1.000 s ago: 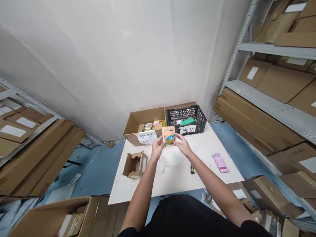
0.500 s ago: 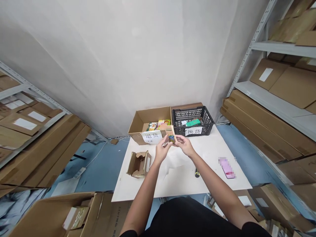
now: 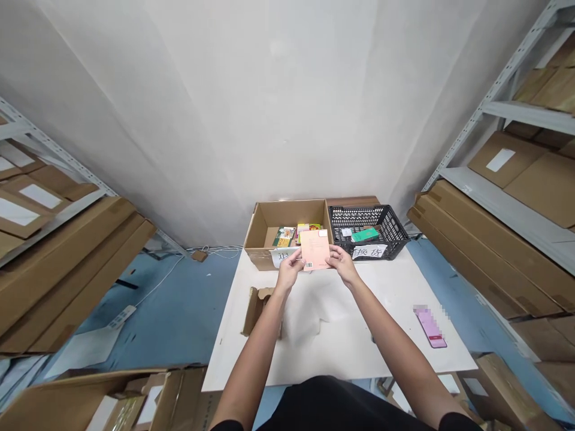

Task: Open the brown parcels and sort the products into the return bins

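Observation:
Both of my hands hold up a small flat packet (image 3: 315, 249) above the far part of the white table (image 3: 386, 335). Its pale orange back, with a barcode at the lower left, faces me. My left hand (image 3: 290, 269) pinches its left edge and my right hand (image 3: 341, 263) pinches its right edge. Just behind the packet stands an open cardboard box (image 3: 265, 224) with colourful packets inside and a paper label on its front. A black plastic crate (image 3: 386, 227) with a green item and a paper label sits to its right.
A small torn cardboard box (image 3: 254, 305) lies on the table left of my left arm. A pink flat object (image 3: 430, 326) lies at the table's right. Metal shelves with cardboard cartons (image 3: 485, 251) line both sides. Open cartons (image 3: 112, 401) stand on the blue floor at lower left.
The packet has been turned over between my hands: its colourful front faced me a second ago, it was edge-on half a second ago, and the plain back with a barcode shows now.

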A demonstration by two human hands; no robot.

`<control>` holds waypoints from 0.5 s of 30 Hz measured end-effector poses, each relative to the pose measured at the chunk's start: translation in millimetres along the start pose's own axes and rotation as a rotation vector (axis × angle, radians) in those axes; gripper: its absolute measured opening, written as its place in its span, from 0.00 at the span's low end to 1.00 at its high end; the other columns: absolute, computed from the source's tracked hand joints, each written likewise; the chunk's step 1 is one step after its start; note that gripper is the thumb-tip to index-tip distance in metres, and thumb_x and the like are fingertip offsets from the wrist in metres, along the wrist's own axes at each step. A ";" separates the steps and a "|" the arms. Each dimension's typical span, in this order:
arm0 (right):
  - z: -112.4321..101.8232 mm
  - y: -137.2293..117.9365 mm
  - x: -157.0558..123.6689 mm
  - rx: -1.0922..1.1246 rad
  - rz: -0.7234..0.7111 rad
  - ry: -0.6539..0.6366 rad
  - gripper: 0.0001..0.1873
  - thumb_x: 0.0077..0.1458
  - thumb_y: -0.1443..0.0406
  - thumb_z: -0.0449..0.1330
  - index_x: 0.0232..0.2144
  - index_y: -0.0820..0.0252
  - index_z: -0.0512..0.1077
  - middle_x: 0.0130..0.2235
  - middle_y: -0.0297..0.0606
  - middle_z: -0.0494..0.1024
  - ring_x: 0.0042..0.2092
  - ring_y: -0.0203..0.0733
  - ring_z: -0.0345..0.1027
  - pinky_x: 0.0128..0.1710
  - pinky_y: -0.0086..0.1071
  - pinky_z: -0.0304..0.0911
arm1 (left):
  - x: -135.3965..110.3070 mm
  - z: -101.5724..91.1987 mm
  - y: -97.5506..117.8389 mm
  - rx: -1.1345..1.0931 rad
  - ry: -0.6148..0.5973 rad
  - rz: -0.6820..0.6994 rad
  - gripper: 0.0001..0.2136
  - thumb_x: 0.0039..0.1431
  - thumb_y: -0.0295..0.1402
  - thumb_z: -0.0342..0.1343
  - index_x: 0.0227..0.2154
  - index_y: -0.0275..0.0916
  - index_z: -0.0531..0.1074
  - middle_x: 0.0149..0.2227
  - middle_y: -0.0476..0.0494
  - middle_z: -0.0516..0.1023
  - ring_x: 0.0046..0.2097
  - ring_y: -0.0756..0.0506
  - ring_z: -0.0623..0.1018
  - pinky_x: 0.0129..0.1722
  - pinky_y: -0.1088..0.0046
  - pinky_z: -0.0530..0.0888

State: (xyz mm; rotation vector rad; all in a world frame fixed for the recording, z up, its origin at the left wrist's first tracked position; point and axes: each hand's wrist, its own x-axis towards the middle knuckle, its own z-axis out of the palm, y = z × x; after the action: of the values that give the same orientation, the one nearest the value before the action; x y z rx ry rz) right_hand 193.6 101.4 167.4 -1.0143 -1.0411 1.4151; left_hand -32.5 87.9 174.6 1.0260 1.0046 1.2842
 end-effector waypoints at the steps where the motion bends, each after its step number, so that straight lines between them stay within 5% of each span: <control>1: 5.3 1.0 9.9 -0.001 -0.001 0.020 0.35 0.41 0.57 0.75 0.54 0.55 0.76 0.39 0.38 0.84 0.40 0.46 0.78 0.42 0.40 0.74 | 12.6 -5.9 0.0 -0.006 -0.029 -0.004 0.39 0.47 0.45 0.76 0.62 0.38 0.77 0.52 0.36 0.84 0.48 0.40 0.83 0.50 0.59 0.81; 4: 20.9 -2.4 51.8 -0.018 -0.013 0.088 0.38 0.39 0.58 0.75 0.54 0.57 0.75 0.38 0.37 0.83 0.39 0.45 0.78 0.42 0.38 0.73 | 61.9 -15.9 7.7 0.003 -0.070 -0.001 0.39 0.48 0.43 0.75 0.64 0.37 0.75 0.52 0.35 0.84 0.47 0.40 0.82 0.49 0.59 0.81; 9: 23.0 -6.5 113.6 -0.127 -0.024 0.328 0.40 0.39 0.54 0.71 0.56 0.58 0.73 0.42 0.39 0.83 0.41 0.44 0.76 0.40 0.35 0.70 | 129.8 -26.7 20.0 0.293 0.109 0.062 0.32 0.54 0.33 0.72 0.63 0.39 0.75 0.57 0.35 0.80 0.54 0.40 0.80 0.56 0.61 0.77; 12: -0.1 16.6 104.1 -0.197 -0.024 0.423 0.39 0.39 0.53 0.69 0.55 0.58 0.74 0.46 0.44 0.82 0.42 0.45 0.75 0.38 0.34 0.70 | 121.4 -44.4 -0.7 0.421 0.143 0.169 0.26 0.60 0.32 0.67 0.62 0.41 0.75 0.60 0.36 0.78 0.55 0.41 0.80 0.55 0.65 0.78; 15: -33.1 64.6 59.6 -0.248 0.030 0.451 0.36 0.41 0.53 0.69 0.53 0.58 0.75 0.48 0.46 0.83 0.44 0.46 0.76 0.39 0.35 0.71 | 76.9 -63.5 -50.4 0.504 0.131 0.175 0.21 0.63 0.33 0.62 0.59 0.42 0.77 0.59 0.36 0.78 0.50 0.42 0.81 0.50 0.66 0.80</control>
State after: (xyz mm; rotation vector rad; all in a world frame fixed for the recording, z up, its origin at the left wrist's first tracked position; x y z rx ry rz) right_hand 204.1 158.9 94.0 -1.4546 -0.8771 1.0248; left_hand -78.7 165.8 109.1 1.4506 1.4074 1.2801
